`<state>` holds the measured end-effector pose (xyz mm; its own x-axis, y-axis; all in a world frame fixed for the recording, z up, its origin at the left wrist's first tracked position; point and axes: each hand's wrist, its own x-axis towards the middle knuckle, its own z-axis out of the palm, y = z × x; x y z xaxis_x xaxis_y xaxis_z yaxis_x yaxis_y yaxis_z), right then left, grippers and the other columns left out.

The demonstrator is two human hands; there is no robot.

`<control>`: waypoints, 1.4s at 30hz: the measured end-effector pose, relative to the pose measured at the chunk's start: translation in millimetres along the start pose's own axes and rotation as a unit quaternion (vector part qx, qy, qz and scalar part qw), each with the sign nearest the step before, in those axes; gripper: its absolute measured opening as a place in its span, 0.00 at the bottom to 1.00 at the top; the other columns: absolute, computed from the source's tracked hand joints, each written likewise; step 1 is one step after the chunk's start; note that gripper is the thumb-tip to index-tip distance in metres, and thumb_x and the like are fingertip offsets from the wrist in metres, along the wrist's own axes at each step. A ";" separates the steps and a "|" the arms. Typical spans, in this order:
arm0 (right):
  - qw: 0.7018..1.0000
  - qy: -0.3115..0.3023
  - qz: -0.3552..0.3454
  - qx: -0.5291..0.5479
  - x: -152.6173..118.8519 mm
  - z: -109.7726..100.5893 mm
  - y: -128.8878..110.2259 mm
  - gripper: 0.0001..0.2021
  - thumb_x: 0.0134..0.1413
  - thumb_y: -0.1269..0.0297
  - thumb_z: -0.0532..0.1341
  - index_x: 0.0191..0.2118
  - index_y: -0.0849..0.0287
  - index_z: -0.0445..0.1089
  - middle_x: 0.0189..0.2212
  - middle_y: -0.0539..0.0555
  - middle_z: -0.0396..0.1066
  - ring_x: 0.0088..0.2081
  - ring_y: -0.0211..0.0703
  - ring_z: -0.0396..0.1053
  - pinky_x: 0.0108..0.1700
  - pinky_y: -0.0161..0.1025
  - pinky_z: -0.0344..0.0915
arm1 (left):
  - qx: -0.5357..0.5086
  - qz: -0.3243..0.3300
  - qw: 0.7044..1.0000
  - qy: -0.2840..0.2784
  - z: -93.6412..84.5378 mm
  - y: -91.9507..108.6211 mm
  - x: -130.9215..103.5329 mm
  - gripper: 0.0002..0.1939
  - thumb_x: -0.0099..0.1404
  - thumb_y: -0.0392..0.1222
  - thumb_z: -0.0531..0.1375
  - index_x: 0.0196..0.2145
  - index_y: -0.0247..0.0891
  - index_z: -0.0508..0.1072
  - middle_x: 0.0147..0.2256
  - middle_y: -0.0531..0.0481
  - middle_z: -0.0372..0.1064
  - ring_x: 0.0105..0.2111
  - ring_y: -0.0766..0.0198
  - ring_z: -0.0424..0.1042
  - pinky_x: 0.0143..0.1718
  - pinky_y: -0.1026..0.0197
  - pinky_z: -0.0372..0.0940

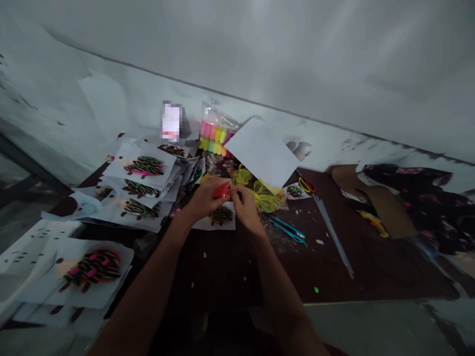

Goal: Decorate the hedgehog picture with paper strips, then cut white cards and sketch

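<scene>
Red piece [221,190] near yellow bag [272,201]

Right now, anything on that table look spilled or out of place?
Yes, mildly. Loose scraps litter the dark tabletop, including a lone green bit near the front edge, apart from the other materials. The white sheet also sits askew, partly hiding the pack of coloured pieces.

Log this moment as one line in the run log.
left hand: holding red piece | right hand: fingers at its edge, grip unclear | beneath hands: hedgehog picture | beside right hand: yellow plastic
</scene>
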<state>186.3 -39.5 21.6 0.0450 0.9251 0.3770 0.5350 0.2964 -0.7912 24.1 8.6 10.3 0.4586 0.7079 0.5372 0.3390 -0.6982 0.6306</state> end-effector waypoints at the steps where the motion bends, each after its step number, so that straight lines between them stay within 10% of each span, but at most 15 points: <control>1: 1.000 0.000 0.001 -0.005 0.2 0.0 1.2 0.11 0.62 0.64 0.54 0.27 0.56 0.64 0.25 0.48 0.66 0.29 0.40 0.63 0.33 0.36 0.59 | -0.005 -0.021 1.000 0.002 0.0 -0.9 -0.2 0.21 0.62 0.44 0.65 0.53 0.39 0.74 0.53 0.40 0.75 0.56 0.49 0.71 0.61 0.45 0.63; 15: 1.000 -0.016 -0.011 -0.012 2.0 -8.1 2.3 0.09 0.57 0.67 0.66 0.43 0.55 0.81 0.43 0.55 0.73 0.40 0.42 0.71 0.43 0.39 0.68 | 0.007 -0.097 0.995 0.005 2.5 -3.2 -0.6 0.09 0.61 0.45 0.64 0.37 0.38 0.76 0.36 0.48 0.77 0.36 0.58 0.72 0.41 0.57 0.67; 30: 0.994 -0.022 -0.049 -0.097 -1.2 -12.8 -7.4 0.09 0.62 0.67 0.62 0.38 0.57 0.81 0.34 0.53 0.72 0.37 0.43 0.69 0.40 0.38 0.64 | -0.070 -0.082 0.994 -0.010 0.5 6.5 -1.4 0.16 0.54 0.37 0.58 0.41 0.35 0.77 0.36 0.49 0.75 0.35 0.60 0.71 0.40 0.58 0.68; 42: 0.990 0.015 -0.070 -0.118 -2.5 -1.9 -7.5 0.04 0.55 0.68 0.62 0.30 0.57 0.73 0.29 0.51 0.68 0.33 0.42 0.65 0.40 0.38 0.62 | -0.290 -0.179 0.940 -0.022 -0.7 6.7 2.0 0.17 0.55 0.52 0.65 0.35 0.34 0.78 0.32 0.49 0.76 0.32 0.62 0.73 0.36 0.61 0.67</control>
<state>183.8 -44.5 27.5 -0.0195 0.8706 0.4916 0.7199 0.3535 -0.5973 26.7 5.4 15.9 0.4381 0.8725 0.2163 -0.0212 -0.2305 0.9728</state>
